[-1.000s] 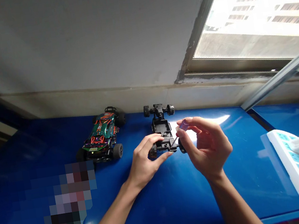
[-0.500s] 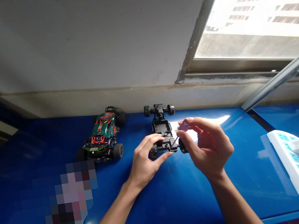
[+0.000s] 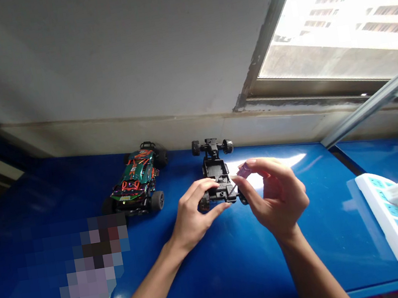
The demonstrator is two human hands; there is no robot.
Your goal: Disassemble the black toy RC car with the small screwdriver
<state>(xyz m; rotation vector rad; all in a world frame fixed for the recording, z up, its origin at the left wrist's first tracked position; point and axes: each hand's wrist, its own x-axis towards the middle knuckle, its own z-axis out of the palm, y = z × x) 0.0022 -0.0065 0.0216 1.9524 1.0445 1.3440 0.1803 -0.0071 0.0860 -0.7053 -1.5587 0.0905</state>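
A black toy car chassis (image 3: 216,167) with four wheels lies on the blue table in front of me. My left hand (image 3: 197,208) grips its near end, thumb along the front edge and fingers across the top. Between the thumb and fingers of my right hand (image 3: 276,192) is a small screwdriver with a purple handle (image 3: 243,170). Its thin shaft slants down to the left, and the tip meets the near right part of the chassis. The near right wheel is partly hidden behind my right thumb.
A green and orange toy car (image 3: 137,176) stands to the left. On the right lies a white power strip (image 3: 395,223) with plugs and cables. A pixelated patch covers something at lower left. Behind the blue table (image 3: 219,276) are a wall and a window.
My right hand has tilted and shifted very slightly, turning the screwdriver's handle a little. My left hand and the chassis stay in place.
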